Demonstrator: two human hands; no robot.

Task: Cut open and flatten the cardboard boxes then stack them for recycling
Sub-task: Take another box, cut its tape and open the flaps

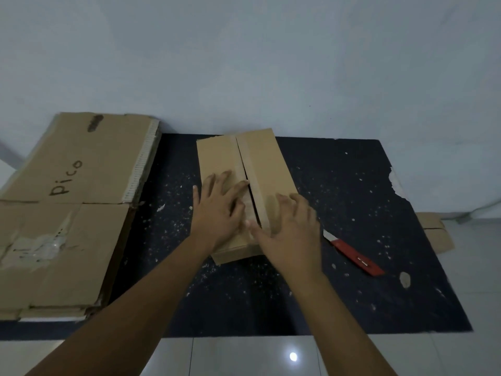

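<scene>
Item: small cardboard box [245, 169], brown, long and narrow, lying on dark mat [339, 280] approx. at mat centre, long axis running away from the person, far end reaching mat's back edge. Top made of two flaps w/ strips of tape along the centre seam; seam shows a dark gap at the near half, i.e. slit open there, flaps not yet folded out. Left hand [219, 210] lies flat on the left flap, fingers spread and straight, index tip at the seam; not gripping. Right hand [287, 232] lies on the right flap at box's near end, fingers extended fwd, thumb stretched toward the seam near left hand; edges blurred, so exact finger contact cannot be told. Hands close together, either side of the seam, both pressing or resting on box, neither closed round anything. Cutter [353, 256], red handle, blade out, lies on mat just right of box, near the right wrist, untouched. Flattened cardboard stack [70, 213], large, left of box, overlapping mat's left edge; top sheets bear handwritten "Pico", a dark smear, torn tape remnants. More cardboard [436, 234], small piece(s), on floor past mat's right edge. Mat speckled w/ pale scraps, right edge torn. Pale tiled floor [244, 356] on the near side of mat; plain pale wall [244, 63] behind it.
</scene>
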